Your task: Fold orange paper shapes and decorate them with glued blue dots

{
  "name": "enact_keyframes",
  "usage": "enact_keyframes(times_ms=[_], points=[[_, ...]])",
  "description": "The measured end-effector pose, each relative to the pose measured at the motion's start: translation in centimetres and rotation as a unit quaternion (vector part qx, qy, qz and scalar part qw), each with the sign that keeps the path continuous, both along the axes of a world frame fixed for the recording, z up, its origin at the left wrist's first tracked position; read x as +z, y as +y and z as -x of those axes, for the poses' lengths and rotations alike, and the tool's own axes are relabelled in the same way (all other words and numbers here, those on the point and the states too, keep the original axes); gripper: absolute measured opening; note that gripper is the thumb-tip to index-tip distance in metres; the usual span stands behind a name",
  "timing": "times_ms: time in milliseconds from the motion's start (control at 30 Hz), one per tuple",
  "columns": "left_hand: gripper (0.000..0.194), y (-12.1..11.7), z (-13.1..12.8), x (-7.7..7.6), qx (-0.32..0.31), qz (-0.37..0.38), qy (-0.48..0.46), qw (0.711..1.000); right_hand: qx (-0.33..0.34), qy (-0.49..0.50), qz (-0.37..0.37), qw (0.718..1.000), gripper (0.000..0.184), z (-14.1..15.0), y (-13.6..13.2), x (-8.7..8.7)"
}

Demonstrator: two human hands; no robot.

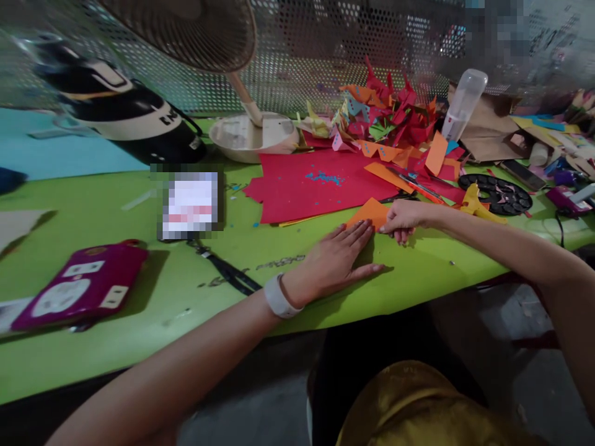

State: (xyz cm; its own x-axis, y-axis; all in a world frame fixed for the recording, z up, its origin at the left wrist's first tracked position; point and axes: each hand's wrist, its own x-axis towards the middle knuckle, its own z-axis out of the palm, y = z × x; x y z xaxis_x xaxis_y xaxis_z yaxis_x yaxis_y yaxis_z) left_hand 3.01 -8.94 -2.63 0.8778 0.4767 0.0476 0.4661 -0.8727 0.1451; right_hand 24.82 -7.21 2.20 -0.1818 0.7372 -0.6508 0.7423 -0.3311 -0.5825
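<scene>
A small folded piece of orange paper (370, 211) lies on the green tabletop between my hands. My left hand (335, 257), with a light band at the wrist, rests flat with its fingers stretched over the paper's lower left part and its thumb apart on the table. At the paper's right edge my right hand (403, 218) is closed, fingers curled and thumb against the paper. Just behind are red sheets (288, 186) with blue bits scattered on them. A pen (421, 186) lies beyond my right hand.
A heap of folded coloured paper (395, 111) stands behind the sheets, near a clear bottle (465, 102). To the right are a black round tray (506, 195) and yellow folded paper (476, 201). At left stand a fan (253, 136), a flask (134, 121) and a purple case (88, 282).
</scene>
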Motion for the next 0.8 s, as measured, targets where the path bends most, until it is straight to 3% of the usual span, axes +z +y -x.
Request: enact_keyframes(times_ms=[333,433,600,800], points=[[0.093,0.2,0.1,-0.1,-0.001,0.002,0.010,1.000,-0.050,-0.042,0.011,0.998,0.035,-7.9,-1.9,0.3],[0.091,0.2,0.0,-0.1,-0.004,0.001,0.011,1.000,-0.064,-0.059,0.000,0.996,0.035,-9.0,-2.4,1.1],[0.092,0.3,0.0,-0.2,0.006,-0.004,0.014,1.000,-0.059,-0.010,-0.066,0.996,0.035,-6.6,-2.1,2.1],[0.085,0.2,-0.1,0.2,0.009,-0.004,0.002,1.000,-0.002,0.033,-0.074,0.997,0.039,-1.8,-0.6,-0.3]])
